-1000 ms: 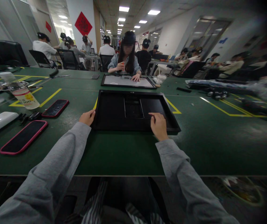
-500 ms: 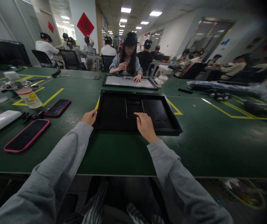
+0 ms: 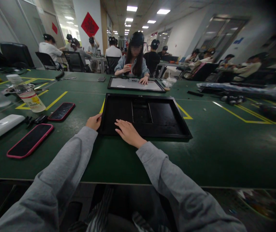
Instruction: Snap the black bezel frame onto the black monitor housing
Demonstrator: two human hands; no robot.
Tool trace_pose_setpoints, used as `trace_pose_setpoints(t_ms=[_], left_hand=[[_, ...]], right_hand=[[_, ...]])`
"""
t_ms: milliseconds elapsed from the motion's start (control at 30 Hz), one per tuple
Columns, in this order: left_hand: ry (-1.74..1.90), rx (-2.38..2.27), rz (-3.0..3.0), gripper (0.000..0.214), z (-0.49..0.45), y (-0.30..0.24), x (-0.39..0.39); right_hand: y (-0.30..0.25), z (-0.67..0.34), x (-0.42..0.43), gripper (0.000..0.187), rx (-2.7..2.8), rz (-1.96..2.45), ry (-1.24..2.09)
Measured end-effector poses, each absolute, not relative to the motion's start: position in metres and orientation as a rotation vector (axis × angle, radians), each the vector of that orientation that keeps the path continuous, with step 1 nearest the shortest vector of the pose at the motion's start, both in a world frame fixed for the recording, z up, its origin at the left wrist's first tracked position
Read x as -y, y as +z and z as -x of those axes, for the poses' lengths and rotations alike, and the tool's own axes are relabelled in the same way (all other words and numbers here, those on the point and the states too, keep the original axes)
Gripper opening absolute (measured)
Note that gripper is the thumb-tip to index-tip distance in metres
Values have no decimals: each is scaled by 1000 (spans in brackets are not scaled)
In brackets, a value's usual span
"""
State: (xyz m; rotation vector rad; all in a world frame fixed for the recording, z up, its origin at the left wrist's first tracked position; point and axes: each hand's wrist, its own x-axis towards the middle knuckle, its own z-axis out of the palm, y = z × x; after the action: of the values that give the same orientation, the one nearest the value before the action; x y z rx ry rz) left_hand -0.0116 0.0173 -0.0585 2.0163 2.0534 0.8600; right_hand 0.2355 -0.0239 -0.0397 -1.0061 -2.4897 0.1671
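A black monitor casing (image 3: 166, 119) lies flat in front of me on the green table, its hollow side up, with a raised rectangular section (image 3: 142, 112) in the middle. At its left edge is my left hand (image 3: 94, 122), closed, with thumb and fingers on the rim. My right hand (image 3: 128, 132) is stretched out palm down over the near left part of the casing, fingers extended and holding nothing. Whether its fingertips touch the surface I cannot tell.
Two phones with pink edges (image 3: 30, 140) (image 3: 61, 111), a white box-like device (image 3: 4, 128) and a labelled bottle (image 3: 33, 100) stand left. Across the table a person (image 3: 134, 61) works at a grey panel (image 3: 135, 84). Plastic-wrapped parts (image 3: 232, 88) lie right.
My right hand has moved left from the casing's middle section to its left part, and its fingers have gone from pointing to stretched out. My left hand stays at the left edge.
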Motion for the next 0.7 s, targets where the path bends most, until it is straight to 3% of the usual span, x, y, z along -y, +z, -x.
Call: trace_pose_setpoints(t_ms=[433,700], left_hand=[[1031,-1875,-1897,42,19,-66,-25],[1021,-1715,-1949,58,-1,-61,-22]], right_hand=[[-42,-242,25,47,2463,981,197],[-39,-251,22,48,2379,1086,230]])
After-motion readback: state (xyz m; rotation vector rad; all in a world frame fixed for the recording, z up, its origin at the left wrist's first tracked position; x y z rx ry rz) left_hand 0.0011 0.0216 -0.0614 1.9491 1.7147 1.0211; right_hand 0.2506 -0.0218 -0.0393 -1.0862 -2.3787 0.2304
